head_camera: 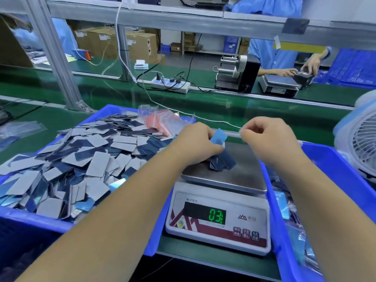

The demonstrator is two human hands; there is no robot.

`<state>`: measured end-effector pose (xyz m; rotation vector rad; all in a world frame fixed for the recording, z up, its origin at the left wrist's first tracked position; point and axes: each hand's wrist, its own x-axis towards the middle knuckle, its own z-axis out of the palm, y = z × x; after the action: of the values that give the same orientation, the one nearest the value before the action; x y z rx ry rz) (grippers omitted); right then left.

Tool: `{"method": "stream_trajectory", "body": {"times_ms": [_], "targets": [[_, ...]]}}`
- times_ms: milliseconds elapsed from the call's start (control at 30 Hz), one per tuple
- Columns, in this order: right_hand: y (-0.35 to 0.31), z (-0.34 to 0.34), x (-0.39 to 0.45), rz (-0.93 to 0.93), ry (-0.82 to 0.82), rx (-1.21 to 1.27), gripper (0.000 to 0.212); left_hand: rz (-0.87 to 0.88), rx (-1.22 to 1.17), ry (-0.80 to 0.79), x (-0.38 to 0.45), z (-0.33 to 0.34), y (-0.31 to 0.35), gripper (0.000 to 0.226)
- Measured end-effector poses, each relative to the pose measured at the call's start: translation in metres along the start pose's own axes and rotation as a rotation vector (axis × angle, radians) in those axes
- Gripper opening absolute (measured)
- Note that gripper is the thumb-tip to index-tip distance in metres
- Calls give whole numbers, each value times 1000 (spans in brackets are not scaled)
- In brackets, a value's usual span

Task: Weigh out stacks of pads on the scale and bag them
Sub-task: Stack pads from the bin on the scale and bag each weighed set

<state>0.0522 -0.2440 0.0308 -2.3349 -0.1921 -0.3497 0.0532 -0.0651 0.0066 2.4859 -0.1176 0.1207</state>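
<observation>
Pinching a blue pad, the left hand hovers above the scale.

I sit at a green tabletop under even, bright light. A grey metal frame crosses in front of me, and a white cable hangs from its top rail. Beyond it lie a white power strip and a black label dispenser. Cardboard boxes stand stacked farther back (some labelled). A white fan stands at my right, and a blue-coated person works opposite.
</observation>
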Motion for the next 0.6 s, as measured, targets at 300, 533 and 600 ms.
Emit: {"method": "stream_trajectory", "body": {"times_ms": [300,533,600], "targets": [[19,12,2,3,-40,-16,16,100,127,-83,-5,-8,-18,49],[23,13,-2,14,-67,-30,19,-121,-173,302,-9,-36,-47,14],[23,14,-3,22,-79,-36,20,-263,-109,357,-12,-45,-57,14]]}}
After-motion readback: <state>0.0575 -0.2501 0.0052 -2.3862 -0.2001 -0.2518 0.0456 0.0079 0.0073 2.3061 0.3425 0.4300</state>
